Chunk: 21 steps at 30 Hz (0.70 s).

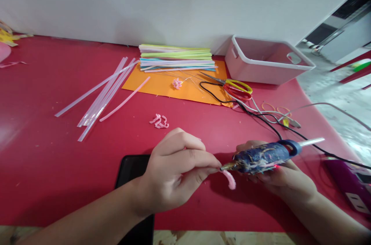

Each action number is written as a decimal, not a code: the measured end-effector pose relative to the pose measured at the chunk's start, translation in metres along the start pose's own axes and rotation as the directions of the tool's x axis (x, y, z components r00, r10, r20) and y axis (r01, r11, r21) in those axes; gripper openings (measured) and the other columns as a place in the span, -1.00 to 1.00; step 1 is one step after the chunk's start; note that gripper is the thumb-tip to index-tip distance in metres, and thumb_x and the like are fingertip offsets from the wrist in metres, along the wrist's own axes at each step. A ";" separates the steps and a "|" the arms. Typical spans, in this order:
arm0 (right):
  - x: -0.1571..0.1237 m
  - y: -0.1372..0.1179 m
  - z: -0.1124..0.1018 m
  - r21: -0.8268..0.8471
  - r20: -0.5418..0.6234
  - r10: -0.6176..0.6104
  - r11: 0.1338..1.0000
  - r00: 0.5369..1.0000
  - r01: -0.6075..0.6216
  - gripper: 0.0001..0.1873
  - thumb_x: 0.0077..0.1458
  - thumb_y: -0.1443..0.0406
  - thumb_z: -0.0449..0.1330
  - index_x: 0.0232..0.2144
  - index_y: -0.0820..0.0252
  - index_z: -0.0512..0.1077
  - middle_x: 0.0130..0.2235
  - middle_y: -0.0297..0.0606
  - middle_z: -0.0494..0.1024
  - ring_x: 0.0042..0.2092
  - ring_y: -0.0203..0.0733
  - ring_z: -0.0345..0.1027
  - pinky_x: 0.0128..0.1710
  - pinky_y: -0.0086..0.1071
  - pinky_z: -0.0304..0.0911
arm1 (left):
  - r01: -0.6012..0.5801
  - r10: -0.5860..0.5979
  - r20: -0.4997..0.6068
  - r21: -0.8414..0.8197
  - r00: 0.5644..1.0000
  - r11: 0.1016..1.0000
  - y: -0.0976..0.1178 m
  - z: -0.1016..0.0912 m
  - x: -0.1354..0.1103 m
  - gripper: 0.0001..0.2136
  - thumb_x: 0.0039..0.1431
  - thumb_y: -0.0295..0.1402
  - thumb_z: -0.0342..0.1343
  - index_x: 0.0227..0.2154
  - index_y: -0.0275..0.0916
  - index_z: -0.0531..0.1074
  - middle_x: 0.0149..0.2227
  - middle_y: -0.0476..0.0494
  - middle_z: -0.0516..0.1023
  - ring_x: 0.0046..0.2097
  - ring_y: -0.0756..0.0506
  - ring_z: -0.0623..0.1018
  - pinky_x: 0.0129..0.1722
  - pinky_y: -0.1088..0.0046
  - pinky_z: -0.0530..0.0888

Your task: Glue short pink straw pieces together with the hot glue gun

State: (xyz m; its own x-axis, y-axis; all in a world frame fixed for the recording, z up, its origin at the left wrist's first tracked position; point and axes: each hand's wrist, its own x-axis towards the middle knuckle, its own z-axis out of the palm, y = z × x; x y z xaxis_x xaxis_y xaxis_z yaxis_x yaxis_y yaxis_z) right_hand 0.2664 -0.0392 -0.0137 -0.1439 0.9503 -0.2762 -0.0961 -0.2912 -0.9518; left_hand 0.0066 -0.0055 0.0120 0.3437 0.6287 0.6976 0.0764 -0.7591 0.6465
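My right hand [290,183] is wrapped around a blue glue gun [263,157], whose surface is covered in stringy residue. A clear glue stick [311,142] pokes out of its back end. Between the fingertips of my left hand [179,167] is a short pink pipe cleaner piece [230,180], its curved end hanging down. The gun's metal nozzle [228,166] meets my left fingertips at that piece; whether it touches the fuzz is hard to tell. Beyond my left hand lie several bent pink pipe cleaner pieces [159,121].
Glue sticks [101,98] and a straight pink pipe cleaner [125,99] lie left. An orange sheet [168,92] bears pipe cleaner bundles [176,57], a pink flower [177,83] and scissors [237,88]. A bin [266,67], cables [261,115], phone [133,167] and purple power strip [344,183] surround.
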 end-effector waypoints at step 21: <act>0.000 -0.003 0.000 -0.070 0.033 -0.027 0.997 0.999 0.029 -0.61 -0.26 -0.03 0.44 -0.48 0.05 0.47 -0.56 -0.34 0.40 -0.55 -0.27 0.18 -0.55 -0.35 0.16 | 0.019 -0.019 0.006 0.012 1.000 1.000 0.000 0.000 0.000 -0.94 0.24 -0.50 0.17 -0.29 -0.28 0.53 -0.36 -0.11 0.52 -0.32 -0.02 0.52 -0.30 0.44 0.53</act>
State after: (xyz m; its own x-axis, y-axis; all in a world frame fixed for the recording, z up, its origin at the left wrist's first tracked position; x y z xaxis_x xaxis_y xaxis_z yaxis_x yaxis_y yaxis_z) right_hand 0.2663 -0.0382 -0.0111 -0.1734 0.9537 -0.2458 -0.0315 -0.2548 -0.9665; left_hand 0.0067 -0.0053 0.0120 0.3480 0.6419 0.6832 0.0940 -0.7490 0.6559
